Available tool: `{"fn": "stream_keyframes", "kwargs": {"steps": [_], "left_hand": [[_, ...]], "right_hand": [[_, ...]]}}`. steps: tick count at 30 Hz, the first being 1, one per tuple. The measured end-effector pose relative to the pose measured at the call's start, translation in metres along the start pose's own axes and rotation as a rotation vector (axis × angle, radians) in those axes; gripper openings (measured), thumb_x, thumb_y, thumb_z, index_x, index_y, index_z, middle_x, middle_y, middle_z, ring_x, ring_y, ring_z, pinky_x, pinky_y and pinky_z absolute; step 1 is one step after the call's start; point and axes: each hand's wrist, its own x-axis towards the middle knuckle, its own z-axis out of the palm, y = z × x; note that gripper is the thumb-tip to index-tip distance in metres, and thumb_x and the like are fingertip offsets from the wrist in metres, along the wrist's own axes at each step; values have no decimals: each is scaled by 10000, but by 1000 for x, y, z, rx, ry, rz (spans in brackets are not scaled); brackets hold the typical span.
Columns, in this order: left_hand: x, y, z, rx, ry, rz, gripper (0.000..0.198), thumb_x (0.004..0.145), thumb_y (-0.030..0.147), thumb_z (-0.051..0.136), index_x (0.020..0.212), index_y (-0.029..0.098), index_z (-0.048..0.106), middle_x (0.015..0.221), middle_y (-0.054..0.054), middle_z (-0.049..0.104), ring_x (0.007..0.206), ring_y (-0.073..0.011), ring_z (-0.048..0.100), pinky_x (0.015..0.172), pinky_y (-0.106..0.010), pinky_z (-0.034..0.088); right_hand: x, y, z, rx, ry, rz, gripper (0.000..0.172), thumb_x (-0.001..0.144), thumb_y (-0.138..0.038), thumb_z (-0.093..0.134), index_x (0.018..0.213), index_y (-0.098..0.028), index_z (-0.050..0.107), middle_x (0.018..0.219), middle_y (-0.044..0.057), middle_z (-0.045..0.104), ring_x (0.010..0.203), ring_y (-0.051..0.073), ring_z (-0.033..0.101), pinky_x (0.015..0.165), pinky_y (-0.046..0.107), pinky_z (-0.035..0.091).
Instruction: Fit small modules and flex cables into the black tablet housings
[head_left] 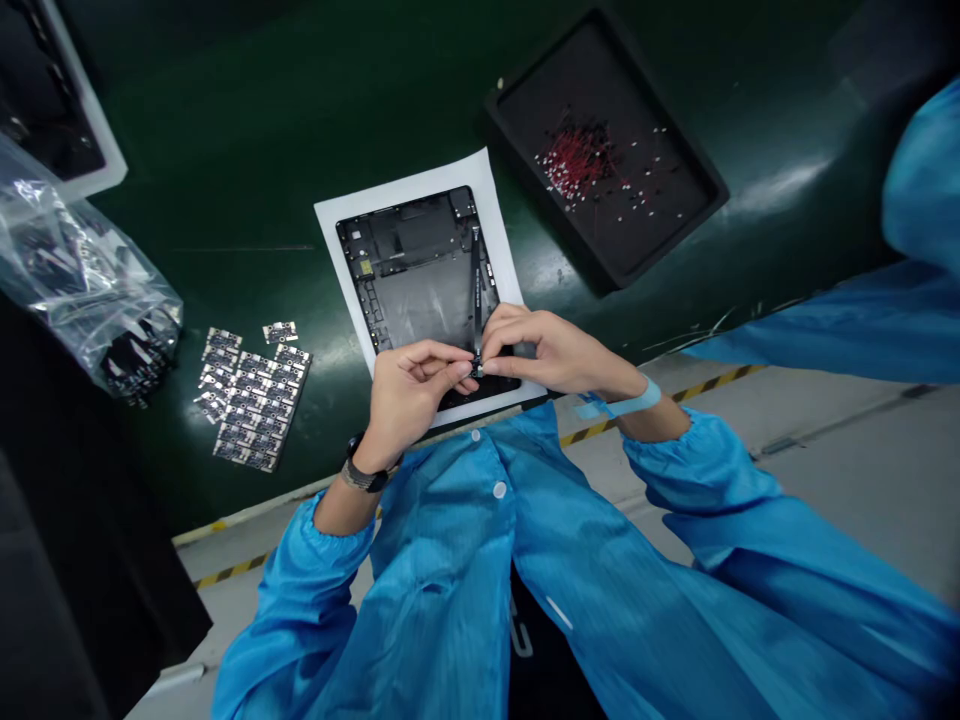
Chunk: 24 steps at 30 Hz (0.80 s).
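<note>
A thin black device shell (pixel 427 300), likely a tablet housing, lies open side up on a white sheet (pixel 330 225) in front of me. Along its right side runs a black flat ribbon cable (pixel 478 290) with white print. At the cable's near end is a small dark part (pixel 477 367), partly hidden by my fingers. My left hand (pixel 416 390) pinches at this part from the left, thumb against index finger. From the right, my right hand (pixel 547 347) is closed at the same cable end, its fingertips almost meeting the left ones. Both hands are over the shell's near edge.
Small circuit boards (pixel 255 410) lie grouped on the green table (pixel 247 200) at left. Beyond them are a clear plastic bag (pixel 67 260) of black cables and another framed shell (pixel 49 100). A black tray (pixel 637 240) holds red-and-black wires. Blue sleeves (pixel 922 190) show at far right.
</note>
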Motion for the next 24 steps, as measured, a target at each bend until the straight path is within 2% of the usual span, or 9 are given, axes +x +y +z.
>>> {"fn": "stream_keyframes", "kwargs": {"steps": [5,10,16,20,24], "left_hand": [[1,1,1,41,0,-10,210,780,303,837,865,124,767,691,-67,757,635,-197,746,659,-296,630],[3,4,-3,33,7,-23,214,775,296,834,884,124,769,710,-73,766,642,-203,750,674,-306,637],[5,2,-4,12,13,-13,197,790,271,824,898,119,763,707,-70,765,640,-190,749,669,-286,634],[4,2,-3,23,33,-9,202,784,275,828,892,118,762,710,-68,764,642,-191,749,662,-283,631],[4,1,-2,23,30,-4,200,786,272,831,893,118,764,704,-68,764,651,-194,753,664,-277,630]], "right_hand": [[1,2,-5,11,-27,-7,181,963,-340,669,867,-204,742,868,39,716,910,201,568,845,369,456],[0,7,-15,130,-97,-50,179,990,-320,632,1057,-217,762,1044,55,747,990,192,634,895,369,496],[-2,6,-10,93,61,-18,184,1014,-273,560,1029,-200,728,1049,74,716,1008,197,657,914,375,510],[-2,7,-3,-9,52,-70,99,962,-265,653,1005,-203,716,995,56,716,973,199,631,929,392,474],[1,6,-2,-5,49,-74,102,964,-272,660,935,-202,729,941,47,728,938,200,605,884,381,463]]}}
